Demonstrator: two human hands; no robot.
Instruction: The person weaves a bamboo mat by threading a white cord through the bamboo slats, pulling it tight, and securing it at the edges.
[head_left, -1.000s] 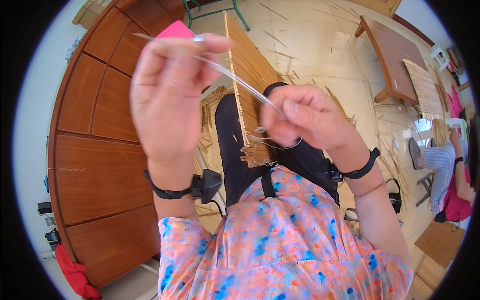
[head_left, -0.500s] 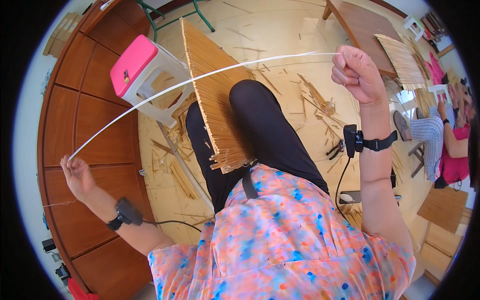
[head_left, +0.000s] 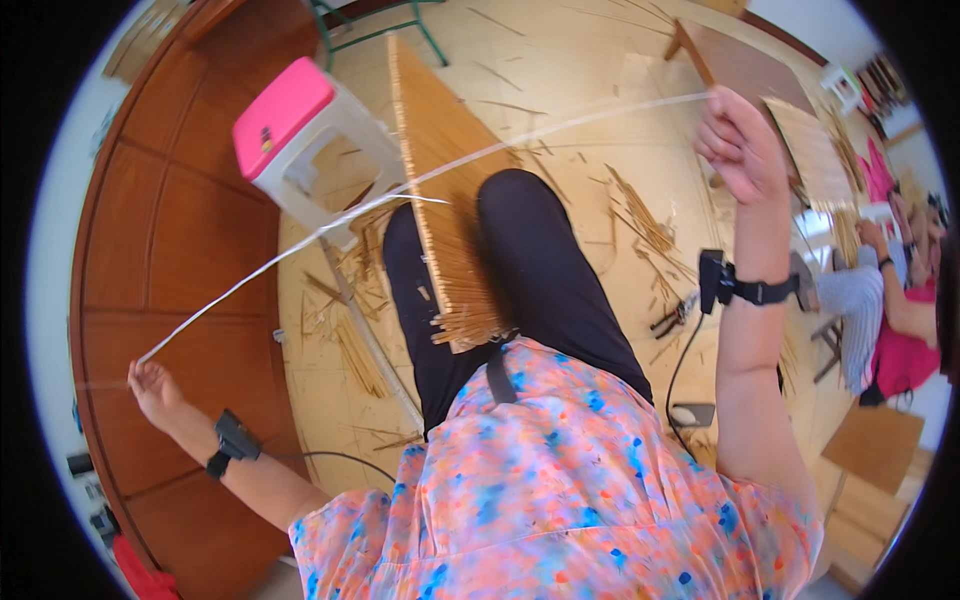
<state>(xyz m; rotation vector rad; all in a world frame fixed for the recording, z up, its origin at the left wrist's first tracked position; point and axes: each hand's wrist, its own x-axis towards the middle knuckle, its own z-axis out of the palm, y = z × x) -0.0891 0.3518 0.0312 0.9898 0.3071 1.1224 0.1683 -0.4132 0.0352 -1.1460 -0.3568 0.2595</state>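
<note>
A long pale thin strip (head_left: 430,180) is stretched taut across the view. My left hand (head_left: 155,385) pinches one end at the lower left, arm stretched out wide. My right hand (head_left: 735,145) is closed in a fist on the other end at the upper right. Under the strip, a woven mat of thin straw-coloured sticks (head_left: 445,220) lies between my legs in black trousers (head_left: 540,270), its ragged end near my lap. Both wrists carry black bands.
A white stool with a pink seat (head_left: 290,120) stands at the left of the mat. Loose sticks and scraps (head_left: 640,215) litter the pale floor. Brown wooden panelling (head_left: 160,260) curves along the left. A low wooden table (head_left: 745,65) and seated people (head_left: 890,310) are at the right.
A second ago both hands were close together before my face working the strip. They have since pulled far apart, left down and out, right up, stretching the strip tight.
</note>
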